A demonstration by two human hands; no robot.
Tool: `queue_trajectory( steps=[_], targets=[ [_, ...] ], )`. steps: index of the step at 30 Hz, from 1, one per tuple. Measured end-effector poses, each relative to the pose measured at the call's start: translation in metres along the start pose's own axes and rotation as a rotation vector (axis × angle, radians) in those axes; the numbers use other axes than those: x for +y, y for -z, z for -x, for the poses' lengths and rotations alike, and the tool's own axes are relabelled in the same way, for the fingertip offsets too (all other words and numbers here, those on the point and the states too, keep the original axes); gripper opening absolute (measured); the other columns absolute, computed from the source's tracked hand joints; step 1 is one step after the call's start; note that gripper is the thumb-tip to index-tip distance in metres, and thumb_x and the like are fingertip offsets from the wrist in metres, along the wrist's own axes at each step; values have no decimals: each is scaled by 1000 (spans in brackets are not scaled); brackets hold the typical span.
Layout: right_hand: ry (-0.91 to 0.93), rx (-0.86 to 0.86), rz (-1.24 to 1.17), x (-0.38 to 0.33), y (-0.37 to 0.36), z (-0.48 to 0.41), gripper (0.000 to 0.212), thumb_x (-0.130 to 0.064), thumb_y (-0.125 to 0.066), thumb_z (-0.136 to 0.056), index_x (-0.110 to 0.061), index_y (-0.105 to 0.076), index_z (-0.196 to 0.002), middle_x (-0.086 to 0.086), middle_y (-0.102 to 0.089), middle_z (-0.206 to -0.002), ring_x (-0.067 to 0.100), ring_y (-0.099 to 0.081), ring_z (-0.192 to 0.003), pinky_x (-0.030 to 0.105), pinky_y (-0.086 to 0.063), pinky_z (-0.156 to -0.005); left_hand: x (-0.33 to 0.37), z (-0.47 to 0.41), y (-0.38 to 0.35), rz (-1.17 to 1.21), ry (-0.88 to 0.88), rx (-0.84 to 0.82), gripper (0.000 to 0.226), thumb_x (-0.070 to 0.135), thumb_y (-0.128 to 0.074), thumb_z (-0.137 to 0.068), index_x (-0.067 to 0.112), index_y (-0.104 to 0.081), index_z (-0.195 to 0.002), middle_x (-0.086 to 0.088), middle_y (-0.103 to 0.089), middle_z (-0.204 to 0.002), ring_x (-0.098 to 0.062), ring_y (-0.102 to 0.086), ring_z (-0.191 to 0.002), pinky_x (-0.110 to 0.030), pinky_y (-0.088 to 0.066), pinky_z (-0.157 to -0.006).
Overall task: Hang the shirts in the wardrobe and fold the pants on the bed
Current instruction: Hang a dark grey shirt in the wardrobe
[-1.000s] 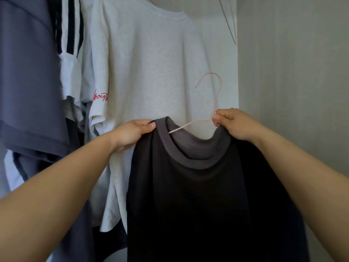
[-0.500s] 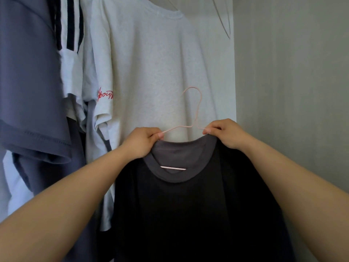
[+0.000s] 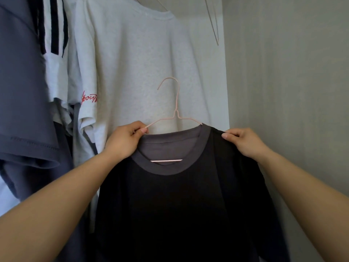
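Head view: the dark shirt (image 3: pixel 179 205) is held up in front of the open wardrobe and fills the frame from centre down to 6 o'clock. The collar is grey, the body nearly black. The pink wire hanger (image 3: pixel 176 112) sits inside the neck opening. Its hook stands upright at 12 o'clock of the collar, tip curling toward 9 o'clock, and its bottom bar shows through the neck hole. The hook is free in the air, in front of the hung clothes.

The left hand (image 3: pixel 124 138) is at 9 o'clock of the collar, fingers curled, thumb and forefinger pinching the hanger's left arm at the collar edge. The right hand (image 3: pixel 243 141) is at 3 o'clock of the collar, thumb and fingers pinching the shirt's shoulder fabric; the hanger's right arm runs under the cloth there. The hands are well apart, one at each shoulder.

Behind:
- 12 o'clock: pale grey T-shirt (image 3: pixel 141 63), hanging, red script on its sleeve.
- 10 o'clock: white garment with dark stripes (image 3: pixel 52 35).
- 9 o'clock: blue-grey shirt (image 3: pixel 20 91).
- 1 o'clock: bare wire hanger (image 3: pixel 213 21), partly cut off by the frame.
- 3 o'clock: wardrobe side wall (image 3: pixel 292 91).
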State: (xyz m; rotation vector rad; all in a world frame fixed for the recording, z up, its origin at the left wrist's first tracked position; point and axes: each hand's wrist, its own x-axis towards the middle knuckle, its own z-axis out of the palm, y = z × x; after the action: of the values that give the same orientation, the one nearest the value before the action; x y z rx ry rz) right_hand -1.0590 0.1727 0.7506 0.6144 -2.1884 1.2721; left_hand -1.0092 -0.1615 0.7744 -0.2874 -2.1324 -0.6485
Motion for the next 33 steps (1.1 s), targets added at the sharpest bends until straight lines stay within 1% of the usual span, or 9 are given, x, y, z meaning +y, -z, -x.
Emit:
queue_trajectory(
  steps=[6, 9, 11, 14, 17, 20, 23, 30, 33],
  targets=[
    [-33, 107, -4, -1, 39, -8, 24, -19, -50, -97, -5, -69, -89, 13, -68, -92, 12, -56, -79, 5, -40, -58, -2, -2, 6, 47, -8, 41, 24, 32, -53, -95, 38, -61, -72, 17, -59, -64, -4, -51, -62, -25, -40, -62],
    [-129, -55, 305, 1, 49, -12, 29, -22, -48, -97, -1, -67, -102, 14, -67, -110, 22, -59, -99, 23, -42, -83, 3, -2, -1, 88, 9, 39, 22, 31, -55, -94, 37, -63, -74, 11, -61, -65, -11, -55, -67, -30, -44, -68],
    [-125, -110, 368, -8, 42, -14, 32, -26, -43, -99, -8, -66, -112, 8, -64, -114, 20, -55, -103, 27, -37, -84, 11, -2, -10, 92, 33, 6, 24, 32, -56, -93, 40, -64, -71, 11, -60, -64, -14, -56, -69, -33, -46, -71],
    [50, -120, 318, -31, 17, -12, 27, -32, -47, -97, -18, -67, -108, -3, -63, -101, 13, -54, -96, 25, -37, -81, 24, -1, -25, 86, 26, -9, 27, 34, -56, -92, 41, -64, -67, 10, -60, -64, -14, -56, -69, -35, -48, -73],
    [154, -6, 266, -34, -1, -13, 23, -24, -51, -95, -24, -63, -76, -5, -58, -69, 12, -52, -67, 19, -37, -61, 38, 0, -33, 143, -6, 9, 28, 32, -61, -90, 46, -64, -65, 17, -62, -64, -3, -56, -67, -32, -47, -71],
    [141, 136, 177, -27, 10, -17, 33, -21, -49, -95, -28, -58, -64, -8, -46, -55, 6, -41, -51, 13, -30, -50, 39, 7, -29, 211, -99, -7, 24, 31, -70, -83, 53, -63, -90, 26, -64, -80, 5, -55, -69, -23, -45, -74],
    [97, 201, 140, -21, 26, -19, 28, -21, -50, -95, -22, -62, -70, -6, -47, -55, 8, -41, -51, 19, -32, -52, 17, 19, -26, 55, -61, -39, 48, 33, -71, -82, 30, -54, -126, 14, -60, -108, -6, -57, -97, -23, -42, -86],
    [65, 254, 408, -19, 29, -16, 24, -34, -48, -96, -28, -63, -80, -6, -53, -64, 20, -50, -71, 30, -37, -63, -11, 22, -29, -85, 207, -123, 20, 14, -49, -97, 11, -67, -105, -3, -69, -99, -19, -61, -95, -17, -36, -74],
    [130, 187, 325, -19, 36, -13, 22, -29, -50, -96, -25, -67, -82, 1, -55, -68, 20, -50, -71, 29, -36, -62, -12, 10, -10, 247, 195, -121, 24, 15, -45, -100, 11, -67, -108, 2, -67, -103, -15, -59, -100, -16, -40, -80]
  ],
)
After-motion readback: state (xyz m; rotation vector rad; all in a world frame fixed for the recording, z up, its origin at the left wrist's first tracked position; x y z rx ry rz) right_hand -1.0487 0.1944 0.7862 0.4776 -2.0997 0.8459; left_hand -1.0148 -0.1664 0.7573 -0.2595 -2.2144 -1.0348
